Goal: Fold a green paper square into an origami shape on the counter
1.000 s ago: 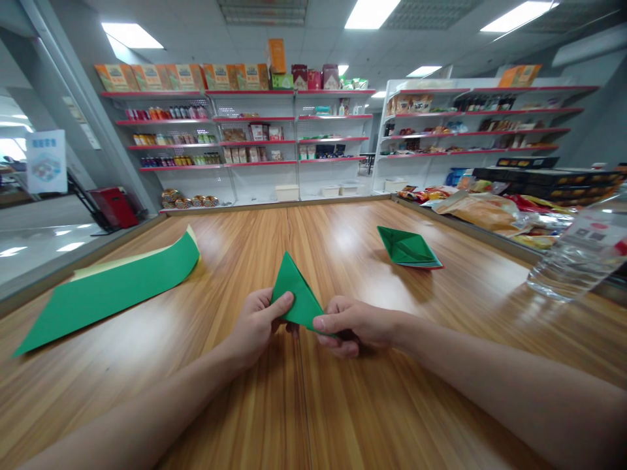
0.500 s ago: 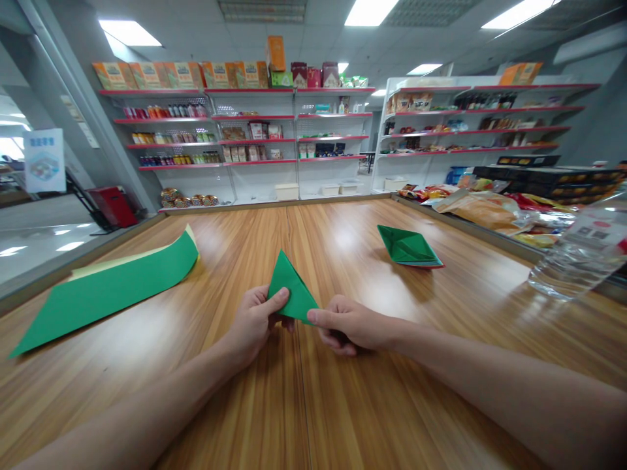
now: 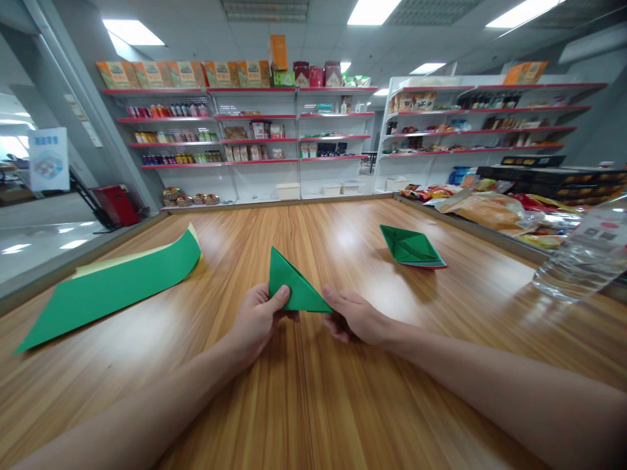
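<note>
A folded green paper (image 3: 292, 287), roughly triangular with its peak up at the left, is held above the tabletop between both hands. My left hand (image 3: 259, 320) is closed on its lower left part, thumb flat on the near face and fingers behind. At the paper's right tip is my right hand (image 3: 360, 316), curled, with the thumb at the upper edge and the fingers lower down. The tip lies between thumb and fingers; their exact contact is partly hidden. To the right, a folded green paper boat shape (image 3: 414, 247) with reddish and pale edges beneath rests on the table.
Green paper sheets (image 3: 117, 287) with a yellowish layer lie curled on the left of the wooden table (image 3: 235, 411). A clear plastic bottle (image 3: 571, 274) stands at the right. Snack packets (image 3: 490, 209) lie beyond the right edge. Stocked shelves (image 3: 255, 160) line the back.
The folded paper has turned, its peak leaning further left and its right tip reaching further right. My right thumb has shifted from the near face up to the upper edge.
</note>
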Available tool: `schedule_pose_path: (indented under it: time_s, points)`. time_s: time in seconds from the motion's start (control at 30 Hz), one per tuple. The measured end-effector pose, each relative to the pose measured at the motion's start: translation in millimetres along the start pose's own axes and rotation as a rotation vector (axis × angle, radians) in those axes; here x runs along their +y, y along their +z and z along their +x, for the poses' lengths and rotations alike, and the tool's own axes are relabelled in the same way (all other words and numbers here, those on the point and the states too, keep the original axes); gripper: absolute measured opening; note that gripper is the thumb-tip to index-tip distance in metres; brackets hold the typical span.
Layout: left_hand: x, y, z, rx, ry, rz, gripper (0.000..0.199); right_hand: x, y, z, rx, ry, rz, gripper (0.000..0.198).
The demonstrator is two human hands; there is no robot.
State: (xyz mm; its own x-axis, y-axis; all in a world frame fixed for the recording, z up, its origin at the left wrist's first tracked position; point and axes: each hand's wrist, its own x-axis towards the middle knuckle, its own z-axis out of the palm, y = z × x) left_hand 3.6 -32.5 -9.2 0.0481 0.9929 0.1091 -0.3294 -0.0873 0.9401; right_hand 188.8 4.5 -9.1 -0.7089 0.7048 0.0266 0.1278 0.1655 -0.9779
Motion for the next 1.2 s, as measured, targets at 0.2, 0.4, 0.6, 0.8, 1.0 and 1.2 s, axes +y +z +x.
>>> schedule_pose_path:
  time_s: [0.2, 0.4, 0.6, 0.8, 1.0, 1.2]
  points:
    - [3.0, 3.8, -2.8, -0.043, 0.024, 0.026, 0.026, -6.7, -7.4, 0.6, -0.155, 0.059, 0.130, 0.056]
    - [0.7, -0.4, 0.2, -0.072, -0.001, -0.051, 0.024, -8.3, -9.8, -0.1, -0.219, 0.093, 0.268, 0.048]
    - [0.6, -1.9, 1.6, -0.081, -0.084, -0.090, 0.025, -9.1, -3.9, -3.1, -0.094, -0.038, -0.067, 0.051]
    - [1.4, 1.5, 0.5, -0.025, -0.011, -0.044, 0.024, -2.9, -3.1, -1.0, -0.006, -0.055, -0.049, 0.061]
    - [1.2, 1.7, -2.4, -0.028, 0.049, 0.058, 0.025, -4.4, -10.5, 2.1, -0.132, 0.049, 0.015, 0.066]
    - [0.3, 1.8, -4.8, -0.013, 0.085, 0.105, 0.026, -8.1, -11.6, 0.6, -0.221, 0.055, -0.102, 0.065]
